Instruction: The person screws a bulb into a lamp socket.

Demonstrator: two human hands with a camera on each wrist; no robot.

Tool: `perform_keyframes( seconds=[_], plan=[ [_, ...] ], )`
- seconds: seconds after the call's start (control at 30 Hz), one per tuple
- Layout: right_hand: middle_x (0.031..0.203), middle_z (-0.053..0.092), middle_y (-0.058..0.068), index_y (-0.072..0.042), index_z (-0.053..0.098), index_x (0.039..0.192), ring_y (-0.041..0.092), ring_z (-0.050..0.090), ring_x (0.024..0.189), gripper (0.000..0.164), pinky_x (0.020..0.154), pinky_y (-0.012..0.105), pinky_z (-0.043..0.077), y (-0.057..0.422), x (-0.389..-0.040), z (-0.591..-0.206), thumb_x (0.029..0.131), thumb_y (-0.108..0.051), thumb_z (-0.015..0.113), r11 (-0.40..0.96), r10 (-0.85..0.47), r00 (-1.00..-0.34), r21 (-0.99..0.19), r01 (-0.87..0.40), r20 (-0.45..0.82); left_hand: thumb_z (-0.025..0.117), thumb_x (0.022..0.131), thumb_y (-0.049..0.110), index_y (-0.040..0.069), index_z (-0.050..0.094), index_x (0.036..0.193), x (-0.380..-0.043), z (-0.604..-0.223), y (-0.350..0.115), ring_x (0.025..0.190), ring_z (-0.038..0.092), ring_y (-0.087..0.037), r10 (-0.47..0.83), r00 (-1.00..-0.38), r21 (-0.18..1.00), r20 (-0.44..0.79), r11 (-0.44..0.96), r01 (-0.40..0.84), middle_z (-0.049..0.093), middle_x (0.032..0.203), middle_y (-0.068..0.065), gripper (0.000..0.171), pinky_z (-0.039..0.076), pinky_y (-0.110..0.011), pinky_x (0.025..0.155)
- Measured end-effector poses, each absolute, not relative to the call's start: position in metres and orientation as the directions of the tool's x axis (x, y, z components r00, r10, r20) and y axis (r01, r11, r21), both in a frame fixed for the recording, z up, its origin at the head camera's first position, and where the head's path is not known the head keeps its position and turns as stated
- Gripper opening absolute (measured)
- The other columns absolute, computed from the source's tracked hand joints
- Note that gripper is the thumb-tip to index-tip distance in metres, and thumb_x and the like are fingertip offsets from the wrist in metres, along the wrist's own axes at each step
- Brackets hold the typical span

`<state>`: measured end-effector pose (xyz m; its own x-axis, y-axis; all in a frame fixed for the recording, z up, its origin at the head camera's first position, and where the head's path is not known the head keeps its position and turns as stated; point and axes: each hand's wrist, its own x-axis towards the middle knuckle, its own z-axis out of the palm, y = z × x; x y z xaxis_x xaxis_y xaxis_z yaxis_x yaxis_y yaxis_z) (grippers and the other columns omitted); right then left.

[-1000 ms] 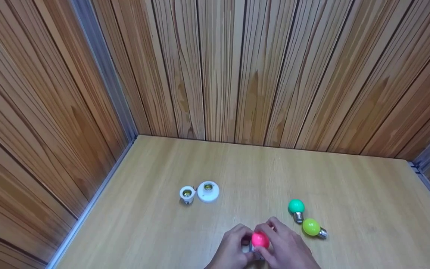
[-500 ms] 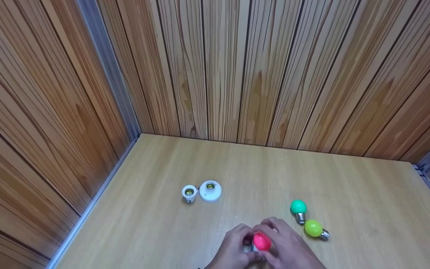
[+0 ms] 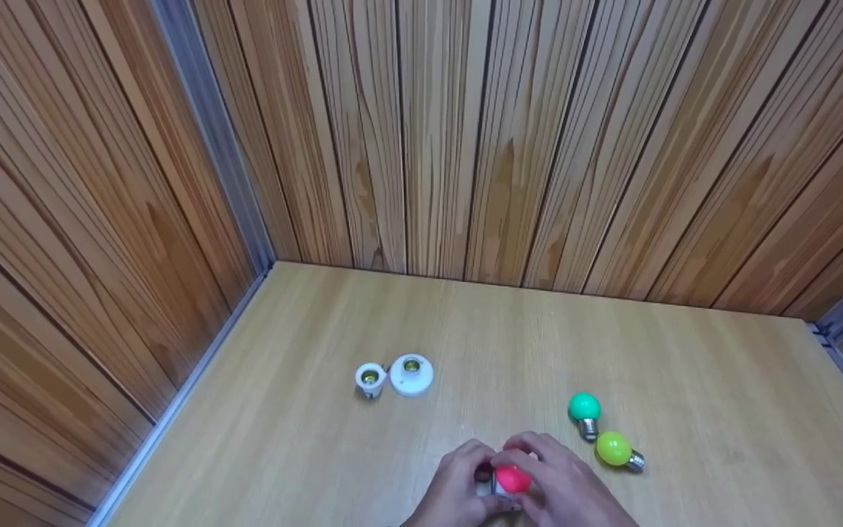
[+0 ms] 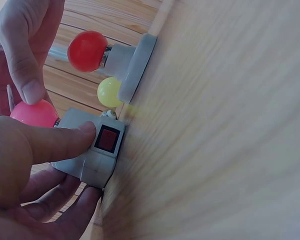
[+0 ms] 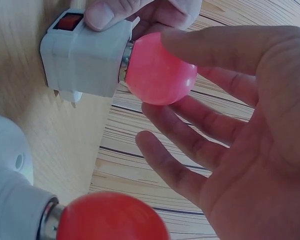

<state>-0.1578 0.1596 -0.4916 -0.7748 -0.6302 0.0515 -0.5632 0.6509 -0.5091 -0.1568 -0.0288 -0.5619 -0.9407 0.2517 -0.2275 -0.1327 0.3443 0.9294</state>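
Note:
My left hand (image 3: 454,487) grips a white lamp socket (image 5: 85,60) with a red rocker switch (image 5: 69,21). Its thumb presses on the body beside the switch in the left wrist view. A pink light bulb (image 5: 160,70) sits with its metal base in the socket's mouth, the screw thread partly showing. My right hand (image 3: 564,483) pinches this bulb between thumb and fingers, the lower fingers spread loosely in the right wrist view. In the head view the two hands cover most of the socket, and the pink globe shows between them.
A red bulb (image 4: 87,51) stands in a round white lamp base (image 4: 137,70) close by. Right of the hands lie a green bulb (image 3: 585,406) and a yellow-green bulb (image 3: 614,448). Farther back left are a small white socket (image 3: 370,379) and a round white base (image 3: 412,375), both without bulbs.
My right hand's fingers have shifted over the pink bulb, covering more of its top. The left hand keeps its grip on the socket. The head view has moved slightly.

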Motion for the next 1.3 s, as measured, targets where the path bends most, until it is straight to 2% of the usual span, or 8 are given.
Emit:
perform_keyframes(
  seconds=[0.3, 0.53, 0.87, 1.07, 1.3],
  plan=[
    [0.115, 0.062, -0.004, -0.026, 0.067, 0.111, 0.010, 0.059, 0.096, 0.042, 0.076, 0.022, 0.055, 0.158, -0.155, -0.497, 0.076, -0.008, 0.080, 0.611, -0.644, -0.726, -0.408, -0.678, 0.242, 0.087, 0.074, 0.028, 0.029, 0.068, 0.103, -0.156, -0.564, -0.031, 0.092, 0.060, 0.003, 0.273, -0.955, 0.940, -0.113, 0.340, -0.014, 0.063, 0.099, 0.015, 0.035, 0.052, -0.020, 0.091],
    [0.115, 0.062, -0.005, -0.027, 0.067, 0.113, 0.008, 0.057, 0.097, 0.038, 0.080, 0.024, 0.056, 0.159, -0.158, -0.494, 0.080, -0.013, 0.079, 0.639, -0.637, -0.759, -0.457, -0.619, 0.137, 0.085, 0.076, 0.028, 0.031, 0.068, 0.104, -0.157, -0.563, -0.031, 0.093, 0.059, 0.002, 0.278, -0.946, 0.937, -0.168, 0.343, -0.066, 0.062, 0.099, 0.016, 0.033, 0.052, -0.024, 0.095],
    [0.107, 0.061, -0.007, -0.023, 0.069, 0.117, 0.003, 0.053, 0.090, 0.037, 0.076, 0.020, 0.053, 0.155, -0.159, -0.494, 0.081, -0.020, 0.079, 0.681, -0.591, -0.801, -0.475, -0.558, 0.094, 0.085, 0.076, 0.028, 0.033, 0.068, 0.105, -0.157, -0.562, -0.030, 0.097, 0.062, 0.000, 0.271, -0.936, 0.933, -0.226, 0.335, -0.128, 0.063, 0.100, 0.016, 0.034, 0.052, -0.028, 0.098],
    [0.101, 0.057, -0.009, -0.022, 0.069, 0.110, 0.001, 0.049, 0.086, 0.034, 0.071, 0.018, 0.048, 0.151, -0.155, -0.497, 0.079, -0.021, 0.081, 0.706, -0.545, -0.824, -0.445, -0.551, 0.154, 0.084, 0.076, 0.026, 0.031, 0.067, 0.101, -0.157, -0.561, -0.029, 0.097, 0.061, -0.003, 0.264, -0.932, 0.933, -0.246, 0.325, -0.155, 0.063, 0.100, 0.015, 0.030, 0.052, -0.028, 0.095],
    [0.094, 0.054, -0.009, -0.020, 0.067, 0.106, 0.002, 0.048, 0.081, 0.035, 0.069, 0.018, 0.046, 0.149, -0.152, -0.502, 0.075, -0.023, 0.083, 0.727, -0.525, -0.813, -0.363, -0.583, 0.253, 0.085, 0.076, 0.027, 0.029, 0.067, 0.099, -0.157, -0.563, -0.027, 0.095, 0.061, -0.002, 0.250, -0.948, 0.931, -0.197, 0.350, -0.102, 0.063, 0.099, 0.014, 0.029, 0.053, -0.027, 0.094]
  ],
)
